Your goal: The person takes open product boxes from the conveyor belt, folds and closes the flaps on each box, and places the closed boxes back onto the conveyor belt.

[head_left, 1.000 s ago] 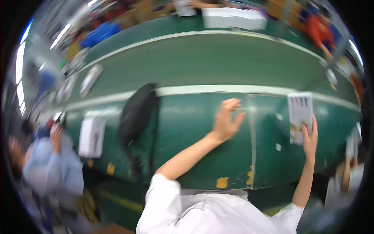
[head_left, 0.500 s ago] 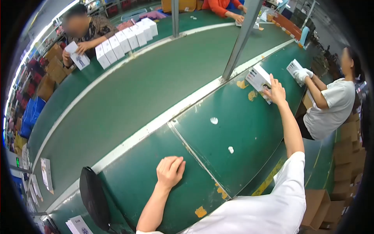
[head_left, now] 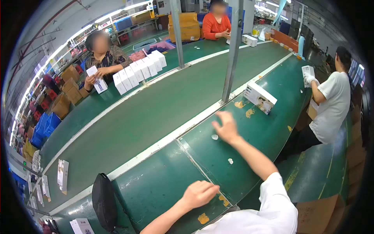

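Note:
My right hand (head_left: 227, 127) hangs over the green bench (head_left: 156, 163) with its fingers apart and nothing in it. Just under its wrist side lies a small whitish scrap (head_left: 214, 137). Beyond it, a white box with printed pictures (head_left: 260, 97) stands on the bench, apart from the hand. My left hand (head_left: 200, 194) is low over the near part of the bench, close to the seam. Its fingers are curled in and pressed together, with nothing visible in them.
A black pouch (head_left: 104, 202) and a white fan box (head_left: 82, 226) are at the lower left. A metal post (head_left: 233, 54) rises beside the conveyor belt (head_left: 156, 97). Across it, one person handles a box near a row of white boxes (head_left: 136, 72). A gloved co-worker (head_left: 331, 101) holds another box at right.
My right hand has let go of the printed box and drawn back to the left. My left hand has shifted right along the bench. The camera view has tilted upward.

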{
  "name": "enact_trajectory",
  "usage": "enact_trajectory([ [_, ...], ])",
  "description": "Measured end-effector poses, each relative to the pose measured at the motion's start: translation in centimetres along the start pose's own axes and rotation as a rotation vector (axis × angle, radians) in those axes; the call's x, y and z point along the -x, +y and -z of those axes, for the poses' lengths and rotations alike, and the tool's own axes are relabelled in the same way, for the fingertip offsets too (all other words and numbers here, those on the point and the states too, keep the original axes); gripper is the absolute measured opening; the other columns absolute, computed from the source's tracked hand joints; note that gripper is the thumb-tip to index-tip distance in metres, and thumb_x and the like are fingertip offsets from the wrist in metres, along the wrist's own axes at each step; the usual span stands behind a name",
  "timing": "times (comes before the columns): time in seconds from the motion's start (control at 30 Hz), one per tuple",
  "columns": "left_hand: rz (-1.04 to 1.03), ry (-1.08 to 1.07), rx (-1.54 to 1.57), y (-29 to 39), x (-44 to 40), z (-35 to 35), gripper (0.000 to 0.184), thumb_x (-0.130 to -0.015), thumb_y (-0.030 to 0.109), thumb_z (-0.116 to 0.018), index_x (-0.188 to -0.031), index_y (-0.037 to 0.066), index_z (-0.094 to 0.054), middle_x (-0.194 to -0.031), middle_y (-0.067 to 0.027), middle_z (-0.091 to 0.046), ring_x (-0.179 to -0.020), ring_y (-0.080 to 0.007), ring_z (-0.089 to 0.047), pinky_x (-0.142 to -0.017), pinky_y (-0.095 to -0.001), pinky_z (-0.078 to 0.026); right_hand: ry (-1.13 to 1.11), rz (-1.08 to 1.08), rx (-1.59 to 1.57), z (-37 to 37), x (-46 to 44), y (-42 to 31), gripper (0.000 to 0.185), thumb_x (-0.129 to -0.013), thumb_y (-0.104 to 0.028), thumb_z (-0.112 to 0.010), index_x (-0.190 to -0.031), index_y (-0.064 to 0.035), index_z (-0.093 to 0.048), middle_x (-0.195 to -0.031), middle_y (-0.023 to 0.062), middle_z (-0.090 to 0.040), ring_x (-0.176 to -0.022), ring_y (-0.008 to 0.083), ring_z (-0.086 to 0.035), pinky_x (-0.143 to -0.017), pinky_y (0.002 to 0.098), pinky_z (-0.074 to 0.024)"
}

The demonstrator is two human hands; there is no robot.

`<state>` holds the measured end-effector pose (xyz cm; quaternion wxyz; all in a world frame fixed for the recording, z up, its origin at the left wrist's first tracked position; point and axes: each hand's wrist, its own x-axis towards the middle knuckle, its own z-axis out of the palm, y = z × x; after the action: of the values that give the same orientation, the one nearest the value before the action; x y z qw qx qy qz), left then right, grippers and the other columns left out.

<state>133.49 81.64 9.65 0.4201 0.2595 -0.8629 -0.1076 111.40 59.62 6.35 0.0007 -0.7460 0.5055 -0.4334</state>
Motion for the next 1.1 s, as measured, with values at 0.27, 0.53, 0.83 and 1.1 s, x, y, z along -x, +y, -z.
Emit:
enact_trajectory([
  [0.27, 0.106, -0.234, 0.429, 3.5, 2.5, -4.6, 0.015, -0.087, 0.016, -0.075, -0.098, 0.009, -0.069, -0.084, -0.0036, -0.067, -0.068, -0.0202, -0.066, -0.059, -0.0319, -0.053, -0.542, -0.137, -0.847, -6.1, 5.5, -17.0, 0.024, -0.095, -0.021, -0.066, -0.111, -0.0025, -0.068, -0.089, 0.0109, -0.07, -0.079, 0.0189, -0.066, -0.071, 0.0331, -0.0527],
  [0.53, 0.317, -0.381, 0.565, 1.5, 4.4, -6.8, 0.018, -0.096, 0.024, -0.063, -0.104, 0.008, -0.062, -0.092, -0.0087, -0.061, -0.084, -0.0286, -0.066, -0.066, -0.0397, -0.055, -0.676, -0.237, -0.947, -11.1, 7.9, -18.7, 0.018, -0.096, -0.02, -0.066, -0.098, -0.0025, -0.071, -0.065, 0.007, -0.064, -0.057, 0.011, -0.056, -0.057, 0.0291, -0.0469],
  [0.83, 0.199, -0.418, 0.545, 1.8, 4.9, -7.3, 0.016, -0.097, 0.019, -0.06, -0.102, 0.004, -0.058, -0.093, -0.0092, -0.054, -0.088, -0.0271, -0.06, -0.072, -0.039, -0.053, -0.766, -0.256, -0.905, -9.8, 7.0, -19.0, 0.014, -0.095, -0.016, -0.07, -0.097, -0.0026, -0.072, -0.054, 0.0027, -0.055, -0.049, 0.0074, -0.043, -0.05, 0.0271, -0.0385],
  [1.1, 0.192, -0.393, 0.493, 2.7, 4.0, -6.4, 0.02, -0.096, 0.02, -0.063, -0.108, 0.005, -0.063, -0.095, -0.0069, -0.058, -0.087, -0.0238, -0.062, -0.072, -0.0365, -0.055, -0.731, -0.239, -0.955, -9.4, 7.3, -19.2, 0.016, -0.094, -0.02, -0.071, -0.099, -0.0059, -0.07, -0.052, 0.0069, -0.051, -0.047, 0.0133, -0.041, -0.049, 0.0313, -0.0369],
])
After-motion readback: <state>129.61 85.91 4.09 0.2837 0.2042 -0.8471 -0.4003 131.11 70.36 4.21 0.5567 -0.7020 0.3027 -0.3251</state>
